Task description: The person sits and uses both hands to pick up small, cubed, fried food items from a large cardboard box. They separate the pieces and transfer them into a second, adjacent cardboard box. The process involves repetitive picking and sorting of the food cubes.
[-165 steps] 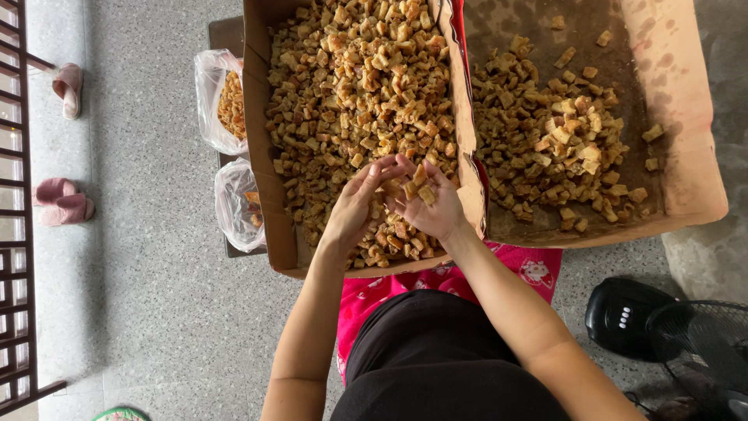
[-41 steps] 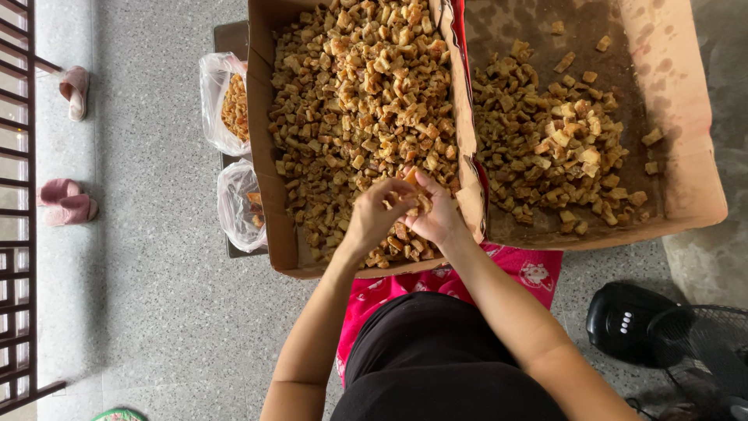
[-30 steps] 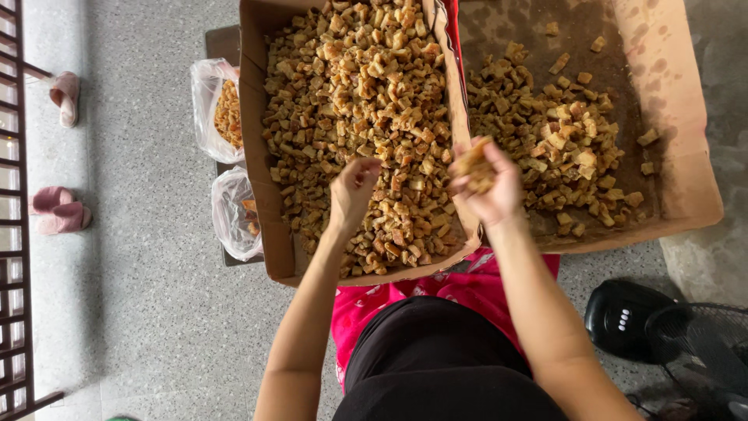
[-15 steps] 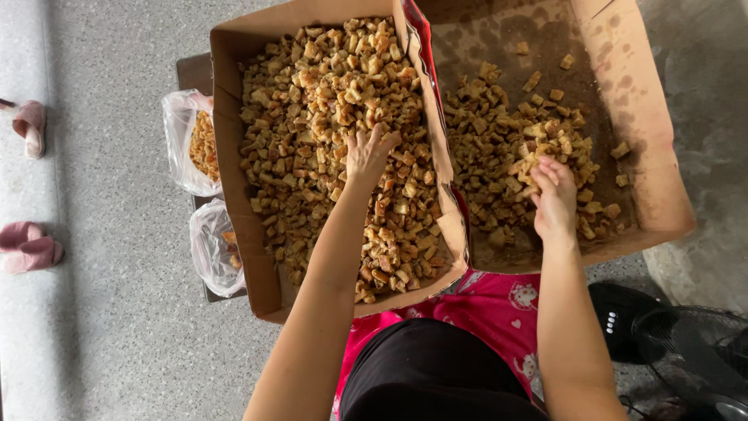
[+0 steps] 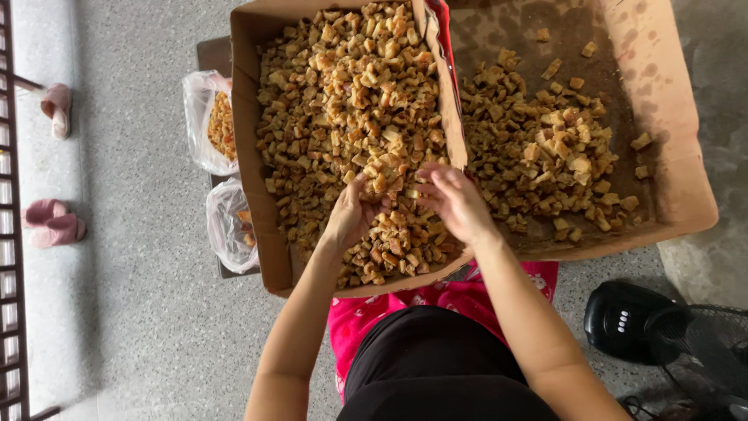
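- The left hand (image 5: 352, 217) and right hand (image 5: 456, 204) cup, fingers apart, around a clump of brown chunks (image 5: 387, 173).
- The chunks look light and crumbly; scoop gently from under.
- They fill the near cardboard box (image 5: 251, 175).
- At two o'clock, another box (image 5: 678, 156) holds fewer.

We have a single view, worn on the head and aimed almost straight down past our own arms. It sits fairly near, taking in the left cardboard box (image 5: 257, 156) and right cardboard box (image 5: 670, 117) on the floor (image 5: 140, 312), with our lap at the bottom edge.
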